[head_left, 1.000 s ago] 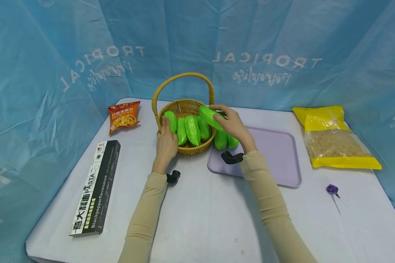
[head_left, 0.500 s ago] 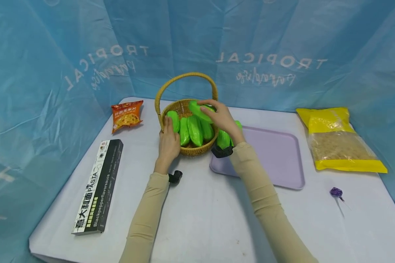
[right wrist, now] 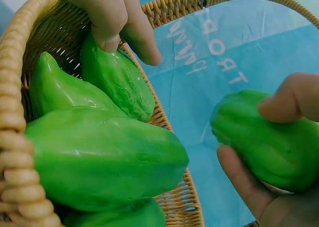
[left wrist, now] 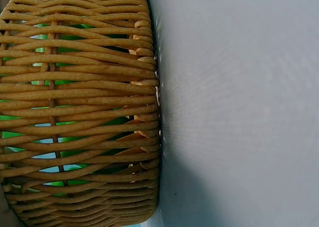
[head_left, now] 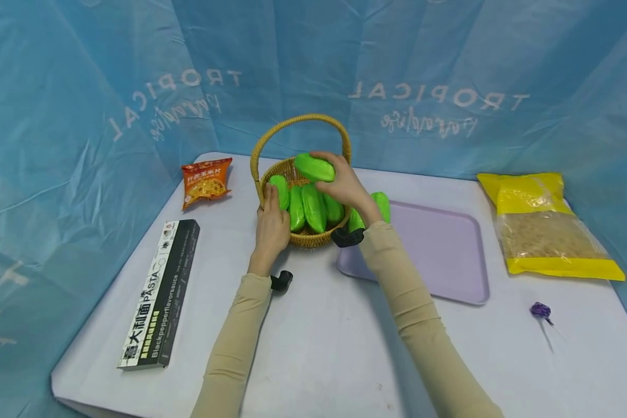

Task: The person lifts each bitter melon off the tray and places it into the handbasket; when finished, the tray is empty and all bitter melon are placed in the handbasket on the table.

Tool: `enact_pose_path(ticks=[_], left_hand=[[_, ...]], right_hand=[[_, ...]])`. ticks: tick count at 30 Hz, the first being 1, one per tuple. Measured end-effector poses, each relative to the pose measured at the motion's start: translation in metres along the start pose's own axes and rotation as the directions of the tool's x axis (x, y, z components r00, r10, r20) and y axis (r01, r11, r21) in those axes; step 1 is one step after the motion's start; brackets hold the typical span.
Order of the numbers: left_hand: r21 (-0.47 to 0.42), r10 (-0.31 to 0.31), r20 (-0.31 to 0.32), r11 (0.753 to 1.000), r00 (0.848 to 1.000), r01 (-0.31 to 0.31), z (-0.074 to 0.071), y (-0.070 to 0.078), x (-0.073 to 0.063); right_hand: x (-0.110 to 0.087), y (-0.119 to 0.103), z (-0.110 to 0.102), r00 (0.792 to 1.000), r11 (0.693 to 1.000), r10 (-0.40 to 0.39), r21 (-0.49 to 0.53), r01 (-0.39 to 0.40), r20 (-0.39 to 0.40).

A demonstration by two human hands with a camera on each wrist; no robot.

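My right hand (head_left: pixel 346 184) pinches a green papaya (head_left: pixel 312 167) between thumb and fingers, above the right rear of the wicker basket (head_left: pixel 307 240). In the right wrist view the held papaya (right wrist: pixel 249 132) sits beyond the basket's rim, its near end inside my palm. The left hand (head_left: pixel 270 232) grips the basket's left rim, its fingertips at a papaya (head_left: pixel 280 191) there. Several more papayas (head_left: pixel 313 208) lie side by side in the basket. Woven basket wall (left wrist: pixel 79 102) fills the left half of the left wrist view, with green showing through its gaps.
A lilac tray (head_left: pixel 433 249) right of the basket bears green papayas (head_left: pixel 381 204), partly behind my right wrist. Left are an orange snack bag (head_left: pixel 206 181) and a black-and-white pasta box (head_left: pixel 162 293). Right are a yellow bag (head_left: pixel 546 226) and a purple lollipop (head_left: pixel 540 310). The basket handle arches overhead.
My right hand has carried the papaya leftward from the basket's right rim to over its rear. The left hand stays at the left rim. The whole view has shifted slightly.
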State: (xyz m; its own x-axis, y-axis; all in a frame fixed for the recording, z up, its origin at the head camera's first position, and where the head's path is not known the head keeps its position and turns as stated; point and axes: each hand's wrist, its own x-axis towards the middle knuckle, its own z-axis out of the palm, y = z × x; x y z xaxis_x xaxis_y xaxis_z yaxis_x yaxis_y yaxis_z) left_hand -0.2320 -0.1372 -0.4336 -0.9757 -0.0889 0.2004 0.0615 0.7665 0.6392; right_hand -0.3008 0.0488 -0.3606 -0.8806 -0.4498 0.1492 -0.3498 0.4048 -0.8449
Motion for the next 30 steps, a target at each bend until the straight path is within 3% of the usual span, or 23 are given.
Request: enact_pose_path(ticks=[7, 19, 30], left_hand=[[-0.034, 0.004, -0.016, 0.999, 1.000, -0.005, 0.001, 0.003, -0.004], [-0.005, 0.001, -0.009, 1.000, 1.000, -0.001, 0.002, 0.001, -0.003], [0.004, 0.012, -0.017, 1.000, 1.000, -0.012, 0.001, -0.003, -0.002]], right_hand=[[0.003, 0.002, 0.004, 0.999, 0.999, 0.020, 0.036, -0.019, -0.026], [0.010, 0.008, 0.014, 0.993, 0.989, 0.063, 0.143, -0.049, -0.095], [0.019, 0.007, 0.029, 0.991, 0.991, 0.113, 0.080, -0.107, -0.076]])
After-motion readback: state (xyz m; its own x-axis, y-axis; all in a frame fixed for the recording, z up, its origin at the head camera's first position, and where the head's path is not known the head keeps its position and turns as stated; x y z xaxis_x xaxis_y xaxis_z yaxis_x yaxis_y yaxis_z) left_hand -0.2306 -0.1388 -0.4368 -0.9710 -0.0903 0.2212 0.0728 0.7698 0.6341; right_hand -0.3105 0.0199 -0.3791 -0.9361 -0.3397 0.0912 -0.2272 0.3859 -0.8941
